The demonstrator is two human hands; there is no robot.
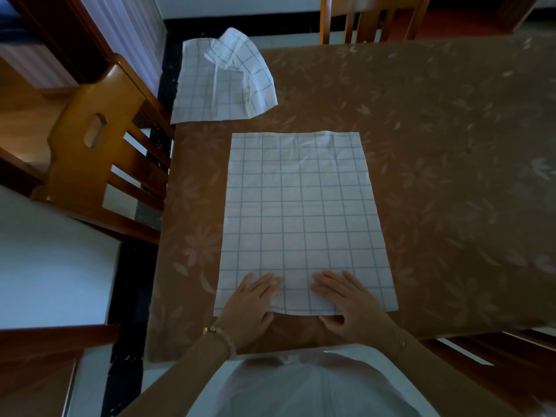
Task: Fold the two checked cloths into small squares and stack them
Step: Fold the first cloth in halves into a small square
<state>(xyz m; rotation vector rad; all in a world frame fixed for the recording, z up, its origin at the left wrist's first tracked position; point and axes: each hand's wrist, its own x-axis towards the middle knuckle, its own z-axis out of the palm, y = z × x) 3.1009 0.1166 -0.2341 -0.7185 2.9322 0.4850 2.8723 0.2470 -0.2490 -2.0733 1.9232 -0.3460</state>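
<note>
A white cloth with a blue check (304, 212) lies spread flat as a tall rectangle on the brown table, straight in front of me. Both hands rest palm down on its near edge, fingers spread. My left hand (252, 305) presses the near left part, and my right hand (349, 305) presses the near right part. Neither hand grips the fabric. A second checked cloth (222, 82) lies crumpled at the table's far left corner, partly hanging over the edge.
The table (436, 176) wears a brown flowered cover and stretches away to the right. A wooden chair (99, 158) stands close to the left edge, another chair (370, 19) at the far side, and one more at the near right.
</note>
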